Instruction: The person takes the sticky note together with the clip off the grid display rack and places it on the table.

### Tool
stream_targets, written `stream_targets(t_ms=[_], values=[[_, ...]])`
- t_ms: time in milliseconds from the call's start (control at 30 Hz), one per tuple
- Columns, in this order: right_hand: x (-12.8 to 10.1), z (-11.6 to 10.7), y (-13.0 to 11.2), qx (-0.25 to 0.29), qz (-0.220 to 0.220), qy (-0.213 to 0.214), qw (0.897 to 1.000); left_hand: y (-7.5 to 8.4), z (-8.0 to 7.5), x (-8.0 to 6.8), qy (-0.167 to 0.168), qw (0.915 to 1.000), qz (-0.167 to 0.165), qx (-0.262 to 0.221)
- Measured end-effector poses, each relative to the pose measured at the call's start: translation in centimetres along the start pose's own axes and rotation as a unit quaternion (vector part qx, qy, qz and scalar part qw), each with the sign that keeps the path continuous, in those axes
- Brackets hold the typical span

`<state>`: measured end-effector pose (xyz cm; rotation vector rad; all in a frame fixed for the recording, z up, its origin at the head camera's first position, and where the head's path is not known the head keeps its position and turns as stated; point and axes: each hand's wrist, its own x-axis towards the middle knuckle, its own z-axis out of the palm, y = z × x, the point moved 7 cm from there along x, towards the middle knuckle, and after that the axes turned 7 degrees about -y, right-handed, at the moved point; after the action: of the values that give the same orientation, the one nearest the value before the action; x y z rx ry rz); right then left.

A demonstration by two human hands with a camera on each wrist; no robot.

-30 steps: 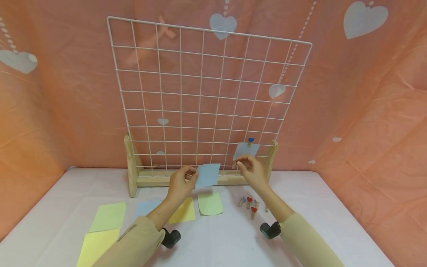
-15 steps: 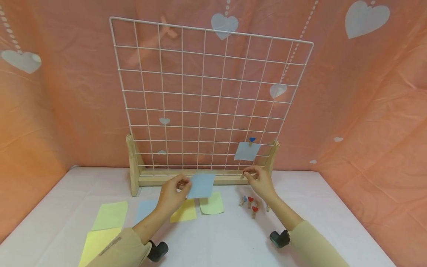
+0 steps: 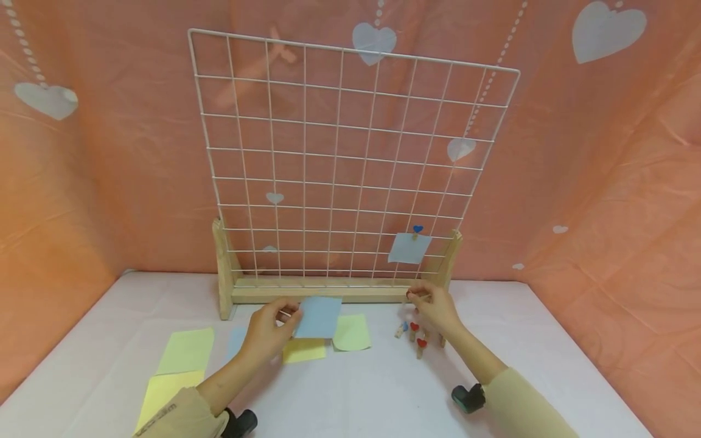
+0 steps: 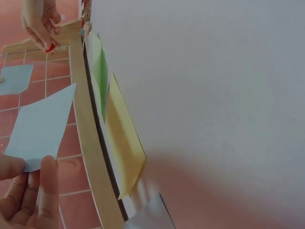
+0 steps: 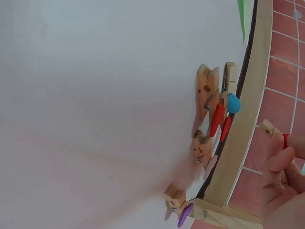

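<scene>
My left hand pinches a blue sticky note by its left edge, thumb on one face and fingers behind, as the left wrist view shows. The note hangs above a yellow note and beside a green note on the table. My right hand pinches a small wooden clothespin with a red piece on it, above several heart-topped clothespins lying on the table. Another blue note hangs on the white wire grid, held by a clothespin with a blue heart.
The grid stands in a wooden base at the table's back. At the left lie a green note, a yellow note and a partly hidden blue note. An orange curtain with hearts surrounds the table.
My left hand has drawn the blue note down and left, away from the grid. My right hand has moved down and right from the hanging note, still pinching the clothespin.
</scene>
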<state>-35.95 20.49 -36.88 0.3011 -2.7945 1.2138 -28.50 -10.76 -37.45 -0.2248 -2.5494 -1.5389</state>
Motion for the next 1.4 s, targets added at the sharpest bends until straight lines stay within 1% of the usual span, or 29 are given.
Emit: stream_targets(t_ms=[233, 400, 467, 667, 767, 1000, 1167, 1400], values=[[-0.3, 0.1, 0.6, -0.03, 0.011, -0.011, 0.999, -0.5, -0.7, -1.2, -0.011, 0.9997, -0.021, 0.012], [-0.5, 0.1, 1.4, -0.014, 0.035, -0.024, 0.999, -1.3, -1.0, -2.2, -0.029, 0.9984, -0.047, 0.014], [-0.6, 0.1, 1.6, -0.008, 0.042, -0.025, 0.999, -1.6, -1.2, -2.6, -0.031, 0.9979, -0.055, 0.015], [-0.7, -0.3, 1.7, -0.02, 0.041, -0.018, 0.999, -2.2, -2.0, -3.6, -0.035, 0.9971, -0.064, 0.023], [-0.8, -0.4, 2.1, -0.028, 0.049, -0.017, 0.998, -2.5, -2.3, -4.0, -0.041, 0.996, -0.075, 0.027], [-1.1, -0.5, 3.2, -0.034, 0.072, -0.015, 0.997, -3.3, -2.9, -5.0, -0.051, 0.9944, -0.089, 0.026], [-1.1, -0.5, 3.4, -0.039, 0.067, -0.014, 0.997, -4.0, -3.3, -5.8, -0.062, 0.9917, -0.11, 0.025], [-1.3, -0.4, 3.2, -0.038, 0.057, -0.016, 0.997, -4.7, -4.0, -6.6, -0.063, 0.9897, -0.125, 0.028]])
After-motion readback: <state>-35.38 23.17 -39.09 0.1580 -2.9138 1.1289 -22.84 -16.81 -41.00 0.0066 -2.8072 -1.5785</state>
